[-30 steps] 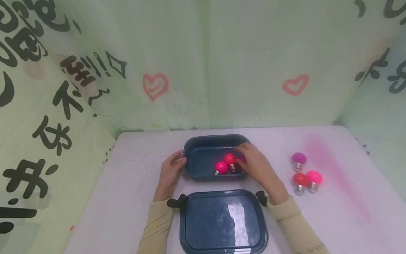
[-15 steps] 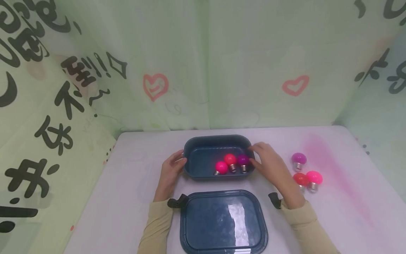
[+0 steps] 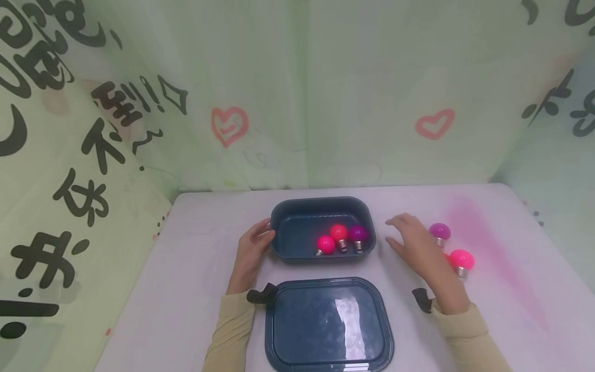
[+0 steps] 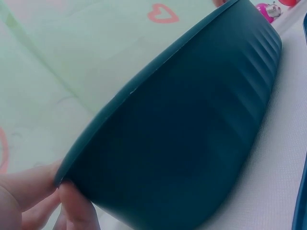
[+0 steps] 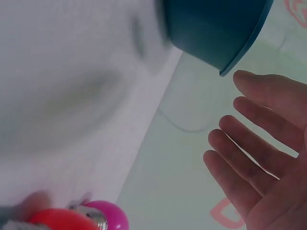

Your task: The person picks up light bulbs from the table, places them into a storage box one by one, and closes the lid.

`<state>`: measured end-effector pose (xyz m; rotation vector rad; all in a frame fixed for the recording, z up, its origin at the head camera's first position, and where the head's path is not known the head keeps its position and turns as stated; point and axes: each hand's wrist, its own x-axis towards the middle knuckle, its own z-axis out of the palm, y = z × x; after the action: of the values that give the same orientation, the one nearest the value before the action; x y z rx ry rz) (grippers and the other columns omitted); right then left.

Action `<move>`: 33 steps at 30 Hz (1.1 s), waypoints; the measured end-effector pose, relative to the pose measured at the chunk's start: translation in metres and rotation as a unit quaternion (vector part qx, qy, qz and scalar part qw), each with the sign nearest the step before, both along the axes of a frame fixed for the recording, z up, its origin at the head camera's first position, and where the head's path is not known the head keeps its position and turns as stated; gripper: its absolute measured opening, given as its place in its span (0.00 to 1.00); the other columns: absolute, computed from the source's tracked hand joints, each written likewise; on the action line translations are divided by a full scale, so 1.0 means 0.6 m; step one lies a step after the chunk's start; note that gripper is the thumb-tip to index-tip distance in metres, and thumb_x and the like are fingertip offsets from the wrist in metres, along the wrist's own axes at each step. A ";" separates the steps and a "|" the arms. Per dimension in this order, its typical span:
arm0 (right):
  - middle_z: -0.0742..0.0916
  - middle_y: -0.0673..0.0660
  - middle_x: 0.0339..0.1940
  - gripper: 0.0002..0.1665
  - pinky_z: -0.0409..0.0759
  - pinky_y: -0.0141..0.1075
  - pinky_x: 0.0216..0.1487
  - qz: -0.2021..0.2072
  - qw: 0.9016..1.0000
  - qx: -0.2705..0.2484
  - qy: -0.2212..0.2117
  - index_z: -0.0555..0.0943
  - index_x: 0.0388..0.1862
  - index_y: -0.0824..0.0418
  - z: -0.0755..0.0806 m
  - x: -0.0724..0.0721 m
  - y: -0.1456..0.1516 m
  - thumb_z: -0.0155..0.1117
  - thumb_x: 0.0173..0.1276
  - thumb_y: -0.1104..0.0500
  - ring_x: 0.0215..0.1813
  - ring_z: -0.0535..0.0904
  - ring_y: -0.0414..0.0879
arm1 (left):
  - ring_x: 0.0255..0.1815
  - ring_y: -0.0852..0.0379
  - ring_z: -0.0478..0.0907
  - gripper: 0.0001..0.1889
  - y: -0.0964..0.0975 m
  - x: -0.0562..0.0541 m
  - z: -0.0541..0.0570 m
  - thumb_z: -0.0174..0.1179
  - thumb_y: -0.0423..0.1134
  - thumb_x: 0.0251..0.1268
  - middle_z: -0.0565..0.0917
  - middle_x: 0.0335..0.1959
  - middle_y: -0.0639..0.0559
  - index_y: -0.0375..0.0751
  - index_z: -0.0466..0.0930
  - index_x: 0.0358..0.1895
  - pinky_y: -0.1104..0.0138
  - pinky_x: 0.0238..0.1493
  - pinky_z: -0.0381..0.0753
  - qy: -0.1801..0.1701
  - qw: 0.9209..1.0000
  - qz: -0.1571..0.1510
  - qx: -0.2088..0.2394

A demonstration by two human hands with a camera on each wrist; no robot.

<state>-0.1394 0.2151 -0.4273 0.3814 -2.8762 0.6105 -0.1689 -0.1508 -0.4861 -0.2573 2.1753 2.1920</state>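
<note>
My left hand (image 3: 248,256) holds the left end of a dark blue plastic box (image 3: 321,260), with fingertips at its rim in the left wrist view. Inside the box, toward its right, lie a pink light bulb (image 3: 325,245), a red light bulb (image 3: 339,232) and a purple light bulb (image 3: 358,234). My right hand (image 3: 418,248) is off the box's right side, its fingers extended with nothing in them. Beside that hand sit another purple bulb (image 3: 439,231) and another pink bulb (image 3: 462,259). A red bulb (image 5: 62,219) there is mostly hidden by the hand in the head view.
A dark blue lid (image 3: 325,325) lies flat in front of the box, between my forearms. The white table (image 3: 186,289) carries a pink smear at its right. Pale green cloth (image 3: 358,103) with drawn hearts and black writing hangs behind and at the sides.
My right hand has let go of the purple bulb in the box, drawn back past the box's right rim and moved right toward the loose bulbs. The left hand stays at the box.
</note>
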 end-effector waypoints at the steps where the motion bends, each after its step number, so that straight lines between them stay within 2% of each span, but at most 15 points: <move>1: 0.80 0.71 0.56 0.25 0.73 0.60 0.60 -0.001 1.000 0.000 -0.005 0.77 0.57 0.69 -0.001 0.002 0.003 0.71 0.62 0.65 0.61 0.73 0.67 | 0.61 0.50 0.77 0.26 0.000 0.000 0.000 0.65 0.41 0.66 0.77 0.64 0.42 0.44 0.75 0.66 0.58 0.61 0.76 0.000 1.000 0.000 0.001; 6: 0.79 0.72 0.55 0.24 0.72 0.61 0.60 -0.006 1.000 0.000 -0.010 0.77 0.57 0.71 -0.002 0.010 0.021 0.70 0.63 0.65 0.61 0.73 0.68 | 0.61 0.50 0.77 0.25 -0.001 0.000 -0.001 0.66 0.41 0.66 0.77 0.64 0.43 0.44 0.75 0.66 0.55 0.63 0.75 0.003 1.000 -0.001 0.002; 12: 0.80 0.72 0.53 0.22 0.72 0.62 0.59 -0.003 1.000 0.002 0.006 0.78 0.54 0.72 -0.005 0.017 0.038 0.69 0.62 0.66 0.59 0.74 0.68 | 0.60 0.50 0.77 0.25 0.000 0.000 0.000 0.66 0.40 0.66 0.77 0.63 0.44 0.45 0.76 0.66 0.58 0.60 0.76 -0.002 1.000 0.003 0.004; 19: 0.78 0.74 0.55 0.22 0.70 0.62 0.61 -0.015 1.000 0.004 -0.014 0.77 0.55 0.74 -0.013 0.024 0.061 0.67 0.64 0.66 0.60 0.72 0.70 | 0.60 0.51 0.77 0.25 0.001 0.001 0.001 0.66 0.41 0.65 0.78 0.63 0.45 0.46 0.76 0.65 0.59 0.59 0.77 -0.003 1.000 0.003 0.006; 26: 0.78 0.75 0.54 0.20 0.69 0.62 0.60 -0.023 1.000 0.011 0.002 0.77 0.53 0.75 -0.015 0.033 0.081 0.66 0.63 0.67 0.59 0.71 0.70 | 0.61 0.51 0.77 0.25 0.000 0.002 -0.001 0.66 0.42 0.66 0.76 0.64 0.45 0.45 0.75 0.66 0.60 0.59 0.76 0.001 1.000 -0.005 0.012; 33: 0.81 0.70 0.45 0.20 0.76 0.58 0.48 -0.009 0.999 0.031 0.020 0.79 0.49 0.75 -0.014 0.039 0.095 0.70 0.58 0.68 0.43 0.75 0.62 | 0.62 0.50 0.76 0.25 -0.001 -0.001 -0.001 0.65 0.40 0.67 0.75 0.65 0.43 0.44 0.74 0.67 0.58 0.60 0.75 -0.009 1.000 -0.006 0.008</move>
<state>-0.1162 0.2721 -0.4359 0.3707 -2.8625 0.5055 -0.1693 -0.1515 -0.4864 -0.2619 2.1444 2.1907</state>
